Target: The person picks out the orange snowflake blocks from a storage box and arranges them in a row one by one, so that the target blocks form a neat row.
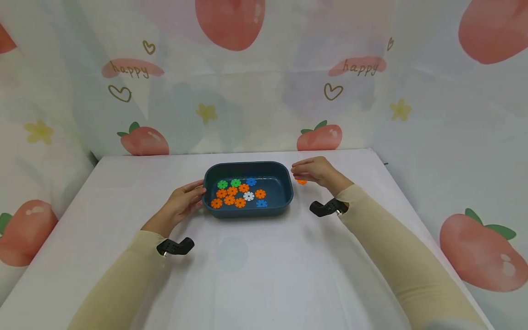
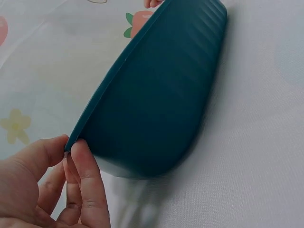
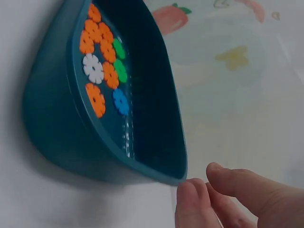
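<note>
A dark teal plastic basin (image 1: 247, 212) stands on the white table, with several flower-shaped plastic pieces lying flat inside: orange, green, blue and one white piece (image 1: 248, 196). At its left end my left hand (image 1: 183, 201) pinches the rim, thumb on top and fingers beneath, as the left wrist view shows. My right hand (image 1: 319, 172) hovers beside the right end, fingers fairly straight and the thumb apart from them. Its fingertips (image 3: 189, 192) are right at the rim's corner, with nothing visible between them. Below that hand, an orange flower piece (image 1: 302, 182) lies on the table, partly hidden.
The white tablecloth (image 1: 247, 284) covers the whole table. A fabric backdrop (image 1: 255, 101) printed with fruit, hearts and flowers rises behind and at both sides. Each wrist carries a black strap-mounted device (image 1: 175, 246).
</note>
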`<state>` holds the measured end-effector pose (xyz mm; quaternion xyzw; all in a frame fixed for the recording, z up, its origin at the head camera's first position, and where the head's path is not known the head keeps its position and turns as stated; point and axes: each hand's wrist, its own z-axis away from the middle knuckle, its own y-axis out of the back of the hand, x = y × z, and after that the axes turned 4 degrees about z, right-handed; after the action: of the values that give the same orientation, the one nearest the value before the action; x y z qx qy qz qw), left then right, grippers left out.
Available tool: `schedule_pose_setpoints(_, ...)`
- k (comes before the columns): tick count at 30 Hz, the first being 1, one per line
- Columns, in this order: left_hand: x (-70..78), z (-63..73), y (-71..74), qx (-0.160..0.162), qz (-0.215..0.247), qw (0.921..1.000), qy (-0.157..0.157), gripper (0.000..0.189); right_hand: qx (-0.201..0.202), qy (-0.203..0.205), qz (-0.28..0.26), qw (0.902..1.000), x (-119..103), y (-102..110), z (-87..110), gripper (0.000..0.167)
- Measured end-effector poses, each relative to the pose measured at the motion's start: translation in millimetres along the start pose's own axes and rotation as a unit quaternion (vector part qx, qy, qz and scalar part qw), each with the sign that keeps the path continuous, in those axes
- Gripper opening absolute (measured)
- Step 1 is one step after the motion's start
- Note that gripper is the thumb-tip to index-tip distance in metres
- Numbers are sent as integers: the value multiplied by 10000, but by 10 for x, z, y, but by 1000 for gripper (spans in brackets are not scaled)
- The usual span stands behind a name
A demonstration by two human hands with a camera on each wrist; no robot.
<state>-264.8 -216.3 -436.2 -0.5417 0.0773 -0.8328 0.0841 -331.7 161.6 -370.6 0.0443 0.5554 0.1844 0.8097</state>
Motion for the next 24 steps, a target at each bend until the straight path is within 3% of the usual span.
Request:
schedule_pose_setpoints(9, 3, 3, -7, 57, 42, 9999, 101, 55, -486, 160, 385, 9979, -75, -294, 113, 43)
schedule_pose_setpoints(24, -4, -25, 11, 94, 130, 9997, 158, 54, -375, -1, 909, 9952, -121, -709, -23, 42)
